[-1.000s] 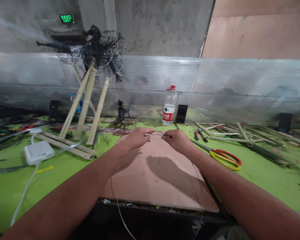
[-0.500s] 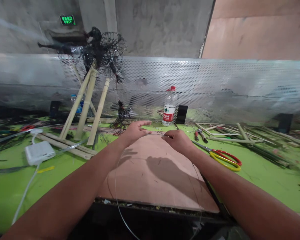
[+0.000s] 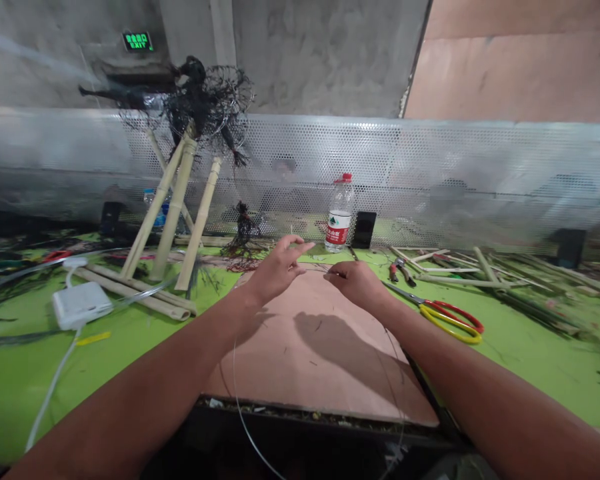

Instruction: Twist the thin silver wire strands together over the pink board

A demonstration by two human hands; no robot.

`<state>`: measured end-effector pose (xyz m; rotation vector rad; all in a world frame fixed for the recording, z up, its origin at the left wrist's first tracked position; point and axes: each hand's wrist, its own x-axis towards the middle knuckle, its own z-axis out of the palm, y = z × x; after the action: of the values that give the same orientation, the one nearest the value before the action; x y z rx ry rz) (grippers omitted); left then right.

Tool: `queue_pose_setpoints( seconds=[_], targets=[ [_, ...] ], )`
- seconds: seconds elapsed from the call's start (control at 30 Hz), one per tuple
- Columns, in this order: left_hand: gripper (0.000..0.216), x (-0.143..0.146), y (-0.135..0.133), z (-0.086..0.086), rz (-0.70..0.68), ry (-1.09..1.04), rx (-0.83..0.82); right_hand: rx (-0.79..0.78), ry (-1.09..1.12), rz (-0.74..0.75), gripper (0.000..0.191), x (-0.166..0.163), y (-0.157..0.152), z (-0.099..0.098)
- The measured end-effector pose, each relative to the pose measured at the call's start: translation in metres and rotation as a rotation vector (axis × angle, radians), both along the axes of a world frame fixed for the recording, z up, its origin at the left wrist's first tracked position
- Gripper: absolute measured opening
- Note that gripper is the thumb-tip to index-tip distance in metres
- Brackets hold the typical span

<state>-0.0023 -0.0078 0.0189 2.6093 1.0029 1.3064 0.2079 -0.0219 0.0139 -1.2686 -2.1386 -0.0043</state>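
Observation:
Over the far part of a pinkish wooden board [image 3: 290, 373] are both my hands. My left hand [image 3: 280, 270] is open, its fingers stretched out and apart from the thumb. A short way to the right, my right hand [image 3: 353, 279] is closed in a pinch, thumb against the fingers, on what looks like a thin wire. The fine, pale wire [image 3: 241, 407] hangs in a long loop over the board's near edge, coming up past my left forearm; its ends are hard to make out. Scissors [image 3: 450, 319] with red and yellow handles lie beside my right forearm.
Red-handled pliers [image 3: 404, 273], a water bottle [image 3: 337, 217] and a dark phone [image 3: 365, 230] stand or lie behind my right hand. Bamboo tubes [image 3: 177, 207] carry a black wire figure [image 3: 195, 97] on the left, near a white adapter [image 3: 81, 305]. Bamboo strips [image 3: 495, 273] lie right.
My left hand has lifted and turned, its fingers now more spread and bent. My right hand has hardly moved and stays pinched.

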Motion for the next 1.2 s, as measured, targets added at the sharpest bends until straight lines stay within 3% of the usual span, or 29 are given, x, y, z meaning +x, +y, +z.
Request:
queue_pose_setpoints(
  seconds=[0.17, 0.33, 0.5, 0.67, 0.77, 1.07, 1.2],
  targets=[
    [0.058, 0.0, -0.005, -0.001, 0.071, 0.154, 0.26, -0.004, 0.003, -0.01, 0.029, 0.0, 0.0, 0.001],
    [0.062, -0.003, -0.002, 0.0, -0.014, 0.06, 0.256, 0.006, 0.005, 0.007, 0.028, 0.0, 0.0, 0.002],
    [0.063, -0.002, -0.003, 0.005, -0.099, -0.173, 0.065, 0.015, -0.009, -0.015, 0.029, 0.001, 0.0, 0.002],
    [0.062, -0.004, -0.004, 0.012, -0.264, -0.542, -0.268, -0.011, -0.008, -0.039, 0.031, 0.001, 0.0, 0.002],
    [0.063, -0.008, -0.003, 0.014, -0.309, -0.651, -0.44, -0.011, -0.014, -0.021, 0.03, 0.0, 0.0, 0.001],
    [0.065, -0.013, -0.001, 0.014, -0.33, -0.398, -0.613, 0.011, -0.069, -0.053, 0.032, 0.002, 0.003, -0.001],
    [0.058, -0.021, 0.011, 0.007, -0.272, -0.306, -0.79, -0.003, -0.065, -0.08, 0.033, 0.003, 0.007, -0.001]
  ],
)
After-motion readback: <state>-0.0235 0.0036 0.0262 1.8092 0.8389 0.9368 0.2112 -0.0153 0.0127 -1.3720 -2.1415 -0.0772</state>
